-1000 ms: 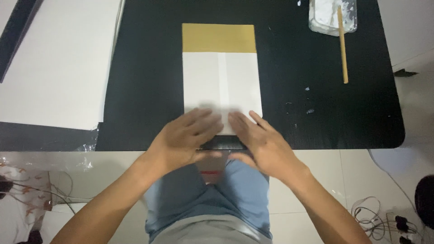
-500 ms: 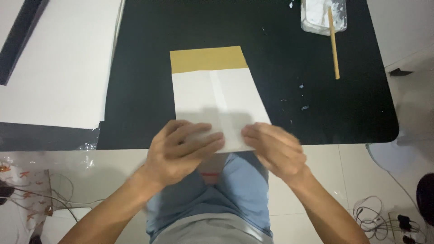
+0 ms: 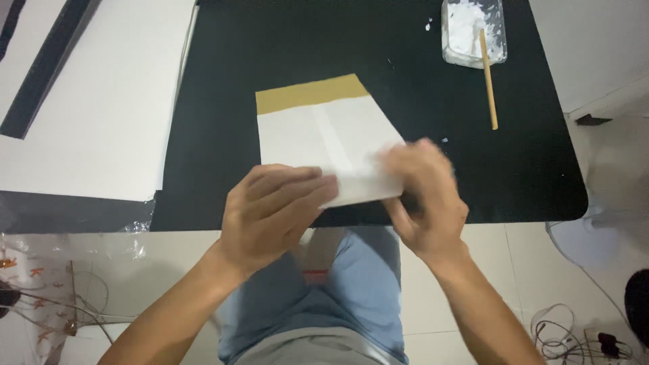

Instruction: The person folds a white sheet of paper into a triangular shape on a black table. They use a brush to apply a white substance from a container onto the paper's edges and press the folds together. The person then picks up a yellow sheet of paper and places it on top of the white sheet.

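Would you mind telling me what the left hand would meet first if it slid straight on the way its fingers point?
Probably the right hand: the left hand points rightward across the folded paper.

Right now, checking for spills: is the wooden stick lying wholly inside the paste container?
No, the wooden stick leans out over the container onto the black mat.

Under both hands lies a folded white paper sheet (image 3: 324, 138), matt and smooth, with creases showing and a dull mustard-brown kraft band along its far edge. It rests on a matt black bench (image 3: 284, 54) mat, finely speckled with white. Far right of the right grip (image 3: 422, 196) stands a clear glossy plastic tub (image 3: 473, 34) smeared with white paste, a plain wooden stick (image 3: 488, 81) leaning on it. Left lie large matt white boards (image 3: 88, 101).
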